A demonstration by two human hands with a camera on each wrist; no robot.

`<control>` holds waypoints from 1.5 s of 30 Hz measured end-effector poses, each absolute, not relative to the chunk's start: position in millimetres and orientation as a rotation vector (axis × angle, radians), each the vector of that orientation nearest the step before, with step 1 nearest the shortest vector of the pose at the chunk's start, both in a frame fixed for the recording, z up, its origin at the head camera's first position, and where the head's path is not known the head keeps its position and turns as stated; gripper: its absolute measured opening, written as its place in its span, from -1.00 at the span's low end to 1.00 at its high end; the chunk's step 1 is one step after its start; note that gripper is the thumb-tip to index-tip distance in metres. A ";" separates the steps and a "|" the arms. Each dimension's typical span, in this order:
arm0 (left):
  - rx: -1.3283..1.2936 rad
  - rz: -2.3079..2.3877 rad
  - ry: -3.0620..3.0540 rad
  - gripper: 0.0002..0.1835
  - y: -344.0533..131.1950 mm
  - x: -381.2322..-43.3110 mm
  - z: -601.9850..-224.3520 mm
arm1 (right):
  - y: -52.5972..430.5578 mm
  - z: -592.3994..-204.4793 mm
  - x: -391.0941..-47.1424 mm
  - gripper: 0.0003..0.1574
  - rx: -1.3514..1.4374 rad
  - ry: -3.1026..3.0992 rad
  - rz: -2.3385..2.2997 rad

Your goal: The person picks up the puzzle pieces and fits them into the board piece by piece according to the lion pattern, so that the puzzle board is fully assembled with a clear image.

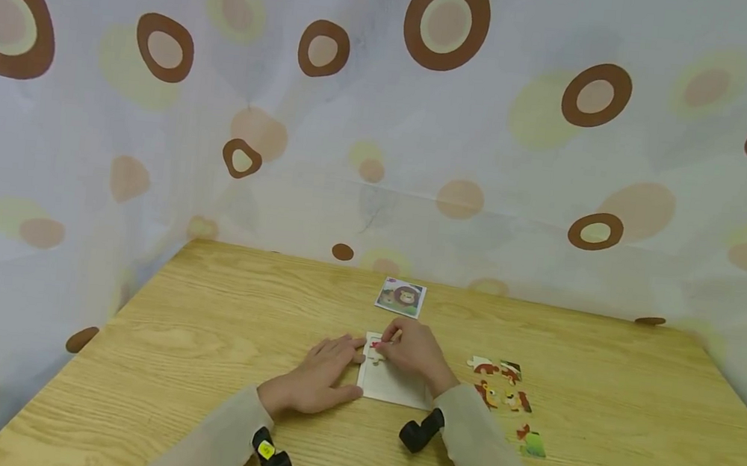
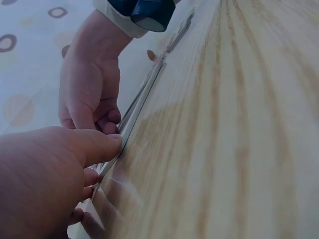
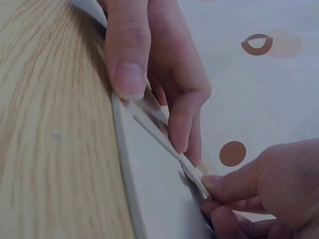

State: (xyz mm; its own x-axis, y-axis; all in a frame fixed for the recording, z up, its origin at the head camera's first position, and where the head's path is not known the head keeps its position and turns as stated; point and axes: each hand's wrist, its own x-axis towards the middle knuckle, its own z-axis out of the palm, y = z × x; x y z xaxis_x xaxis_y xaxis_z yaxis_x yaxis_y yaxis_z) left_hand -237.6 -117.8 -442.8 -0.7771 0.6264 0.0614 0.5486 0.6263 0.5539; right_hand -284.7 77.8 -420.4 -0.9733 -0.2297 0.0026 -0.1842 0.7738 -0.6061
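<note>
A white puzzle tray (image 1: 392, 386) lies flat on the wooden table. My left hand (image 1: 322, 374) is spread along its left edge, thumb and fingertips touching the rim; the left wrist view shows this thumb (image 2: 102, 144) close up. Over the tray's upper left, my right hand (image 1: 416, 353) pinches a small puzzle piece (image 3: 193, 174) between thumb and index finger. Beneath those fingertips, a pale piece with red on it (image 1: 375, 355) shows in the tray's corner, partly hidden by the right hand. In the right wrist view the tray (image 3: 154, 194) is seen edge-on.
Several loose puzzle pieces (image 1: 513, 401), with brown, yellow and green print, lie right of the tray by the right forearm. Behind the tray is a square lion picture card (image 1: 401, 297). A patterned cloth (image 1: 371, 113) hangs along the table's back and left.
</note>
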 end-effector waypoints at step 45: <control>1.005 0.720 2.765 -0.30 -116.5 -244.3 -443.4 | 178.5 -397.9 -287.0 -0.68 -0.865 2.464 -1.144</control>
